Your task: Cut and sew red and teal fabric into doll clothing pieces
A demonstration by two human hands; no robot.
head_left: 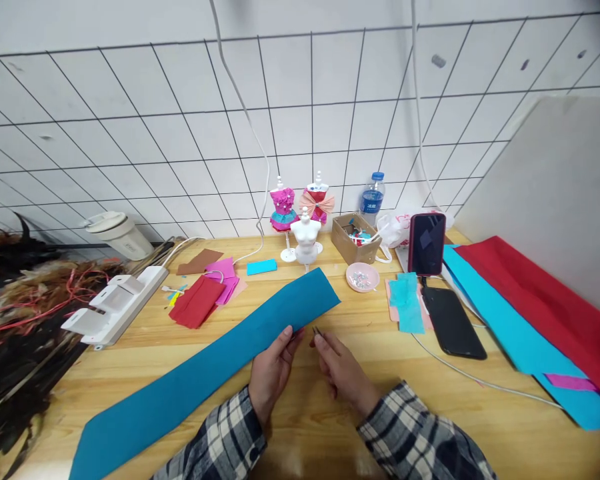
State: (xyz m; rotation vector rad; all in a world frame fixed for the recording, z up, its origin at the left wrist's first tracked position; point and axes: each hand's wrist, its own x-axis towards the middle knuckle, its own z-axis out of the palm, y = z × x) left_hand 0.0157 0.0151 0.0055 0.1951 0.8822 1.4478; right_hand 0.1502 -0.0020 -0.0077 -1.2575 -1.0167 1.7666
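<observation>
A long teal strip (205,363), paper or cloth, slants across the front of the table from lower left to the middle. My left hand (275,370) pinches its lower edge near the right end, thumb on top. Just right of that edge, my right hand (343,367) is closed round a small tool (317,331). Only its dark, narrow metal tip shows, pointing toward the strip; my fingers hide the rest, so its kind is unclear. Behind the strip stands a bare white mini dress form (306,237), with two dressed forms (283,210) behind it.
Red sheets (196,301) and a white power strip (123,303) lie left. A cardboard box (353,243), a pink dish of beads (363,277) and a water bottle (373,197) stand behind. Right are a propped phone (427,243), a black phone (453,323) and red sheeting (540,307).
</observation>
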